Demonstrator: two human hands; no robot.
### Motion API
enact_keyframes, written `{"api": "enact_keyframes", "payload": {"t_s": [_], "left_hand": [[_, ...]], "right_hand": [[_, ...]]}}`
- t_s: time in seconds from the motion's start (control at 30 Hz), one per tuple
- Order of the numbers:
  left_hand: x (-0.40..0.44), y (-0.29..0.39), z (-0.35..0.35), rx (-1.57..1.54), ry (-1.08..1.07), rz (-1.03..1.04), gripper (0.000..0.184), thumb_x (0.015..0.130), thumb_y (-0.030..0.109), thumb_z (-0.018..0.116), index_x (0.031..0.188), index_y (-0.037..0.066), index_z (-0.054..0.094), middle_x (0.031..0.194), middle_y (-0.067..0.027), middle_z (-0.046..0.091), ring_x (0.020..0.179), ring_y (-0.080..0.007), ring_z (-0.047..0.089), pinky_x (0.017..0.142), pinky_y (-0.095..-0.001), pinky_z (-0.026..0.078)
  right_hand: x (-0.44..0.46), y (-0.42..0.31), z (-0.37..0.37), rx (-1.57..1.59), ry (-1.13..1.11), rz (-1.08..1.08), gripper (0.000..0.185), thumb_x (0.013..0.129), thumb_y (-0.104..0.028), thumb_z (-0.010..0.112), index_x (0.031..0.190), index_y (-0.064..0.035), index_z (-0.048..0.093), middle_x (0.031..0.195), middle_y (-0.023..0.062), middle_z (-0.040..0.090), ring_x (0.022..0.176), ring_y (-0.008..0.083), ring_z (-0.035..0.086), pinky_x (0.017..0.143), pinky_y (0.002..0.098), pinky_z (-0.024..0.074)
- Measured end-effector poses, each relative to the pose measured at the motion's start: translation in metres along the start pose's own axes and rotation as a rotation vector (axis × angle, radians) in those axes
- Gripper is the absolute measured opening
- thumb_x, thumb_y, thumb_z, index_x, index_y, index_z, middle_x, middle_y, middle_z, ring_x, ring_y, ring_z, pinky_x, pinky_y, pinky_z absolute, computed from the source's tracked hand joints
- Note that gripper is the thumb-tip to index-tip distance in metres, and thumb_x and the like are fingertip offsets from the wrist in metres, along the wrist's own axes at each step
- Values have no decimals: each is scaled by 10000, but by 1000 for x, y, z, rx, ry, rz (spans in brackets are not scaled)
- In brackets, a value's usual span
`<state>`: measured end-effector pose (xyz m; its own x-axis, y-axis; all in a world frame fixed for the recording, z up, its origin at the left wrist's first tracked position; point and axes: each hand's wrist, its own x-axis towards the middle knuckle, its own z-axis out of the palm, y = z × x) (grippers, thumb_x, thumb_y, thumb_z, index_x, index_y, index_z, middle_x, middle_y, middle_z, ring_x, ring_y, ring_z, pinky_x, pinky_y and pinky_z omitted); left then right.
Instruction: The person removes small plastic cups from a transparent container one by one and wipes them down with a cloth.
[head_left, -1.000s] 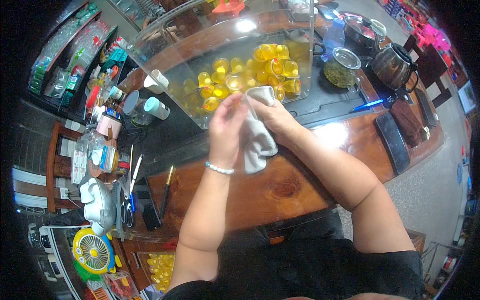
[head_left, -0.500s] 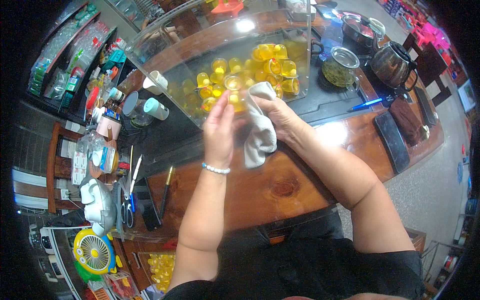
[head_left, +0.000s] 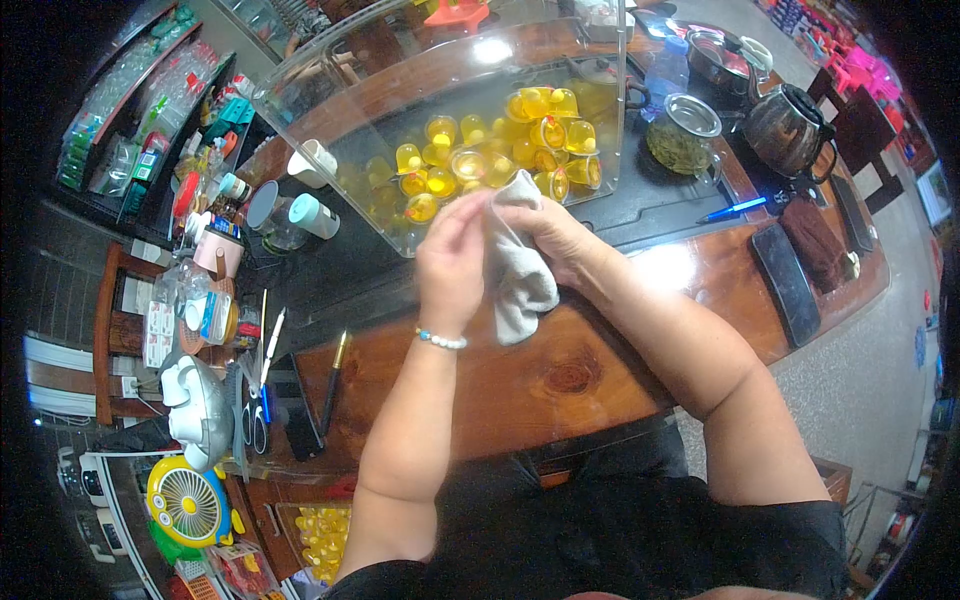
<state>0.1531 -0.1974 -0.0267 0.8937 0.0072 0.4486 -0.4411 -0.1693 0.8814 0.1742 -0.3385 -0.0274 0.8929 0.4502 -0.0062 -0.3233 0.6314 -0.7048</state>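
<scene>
My right hand (head_left: 550,235) grips a light grey cloth (head_left: 522,285), which hangs down toward the wooden table. Beside it my left hand (head_left: 455,255) has its fingers bent together at the cloth's upper edge; what they hold, if anything, is hidden. Just beyond both hands stands a large clear plastic bin (head_left: 375,215), with several yellow, clear-domed pieces (head_left: 440,181) heaped inside.
Right of the bin are a glass teapot (head_left: 675,145), a dark coffee pot (head_left: 785,125), a blue pen (head_left: 735,209) and a phone (head_left: 785,283). On the left are a lidded cup (head_left: 313,215), a black pen (head_left: 335,380) and scissors (head_left: 255,425).
My left hand reached up and forward toward the yellow pieces half a second ago; now it is back against the cloth, its fingers closed together. The cloth has shifted slightly.
</scene>
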Motion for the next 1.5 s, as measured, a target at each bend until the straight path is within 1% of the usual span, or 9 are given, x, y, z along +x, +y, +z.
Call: {"api": "enact_keyframes", "payload": {"t_s": [0.3, 0.5, 0.63, 0.8, 0.9, 1.1, 1.23, 1.4, 1.5], "left_hand": [[0, 1, 1, -309, -2, -143, 246, 955, 97, 487, 1153, -2, 593, 1112, -78, 624, 1019, -137, 580, 868, -275, 485], [-1, 9, 2, -633, -46, -273, 247, 948, 88, 491, 1168, 16, 576, 1152, -84, 605, 1016, -147, 588, 788, -310, 545], [0, -12, -5, -161, -25, -120, 246, 937, 97, 519, 1165, 26, 578, 1114, -76, 614, 966, -132, 597, 741, -285, 553], [-1, 8, -1, -434, 27, -317, 172, 920, 88, 552, 1078, 34, 595, 1002, -50, 629, 884, -112, 604, 720, -275, 553], [-2, 1, -3, -383, 43, -326, 124, 898, 79, 588, 1016, 41, 593, 988, -48, 628, 869, -113, 606, 726, -272, 550], [-3, -3, 1, -507, 124, -222, 100, 862, 64, 639, 953, 37, 609, 1005, -64, 630, 875, -111, 601, 723, -233, 528], [0, 2, 3, -337, 168, -117, 88, 850, 23, 640, 934, 33, 614, 1005, -66, 627, 899, -104, 591, 753, -225, 511], [4, -16, -3, -34, 180, -49, 131, 855, 38, 639, 979, 43, 599, 969, -35, 612, 881, -88, 582, 755, -209, 492], [2, -4, -4, -347, 138, -244, 173, 872, 92, 635, 1034, 55, 583, 955, -8, 604, 857, -71, 576, 697, -190, 478]], "right_hand": [[7, 7, -12, 136, 140, 102, 197, 879, -268, 614, 984, -103, 595, 781, 24, 601, 606, 135, 557, 536, 275, 472], [4, -1, -15, 284, 65, 126, 212, 866, -185, 616, 1040, -69, 583, 858, 55, 641, 692, 139, 628, 512, 280, 528], [3, -5, -11, 254, 83, 133, 210, 881, -214, 602, 1045, -84, 585, 859, 44, 632, 690, 134, 611, 530, 280, 515], [2, -5, 4, 85, 215, 6, 204, 909, -247, 575, 1046, -97, 598, 826, 26, 610, 646, 128, 575, 520, 267, 469], [5, -2, -3, -7, 208, 28, 197, 911, -227, 574, 1044, -85, 605, 792, 30, 605, 614, 134, 572, 519, 266, 468], [2, -5, -4, -10, 152, 105, 202, 907, -260, 570, 993, -81, 606, 778, 53, 616, 594, 158, 587, 514, 286, 494], [-2, -6, 5, 123, 123, 282, 276, 903, -344, 545, 990, -87, 599, 784, 67, 632, 607, 184, 608, 551, 336, 551], [3, 6, -7, 20, 71, 192, 219, 865, -233, 612, 1017, -77, 592, 890, 60, 630, 702, 155, 609, 583, 313, 514], [1, -2, 4, -107, 102, 53, 231, 841, -166, 637, 1044, -66, 590, 926, 36, 616, 808, 124, 575, 684, 260, 454]]}}
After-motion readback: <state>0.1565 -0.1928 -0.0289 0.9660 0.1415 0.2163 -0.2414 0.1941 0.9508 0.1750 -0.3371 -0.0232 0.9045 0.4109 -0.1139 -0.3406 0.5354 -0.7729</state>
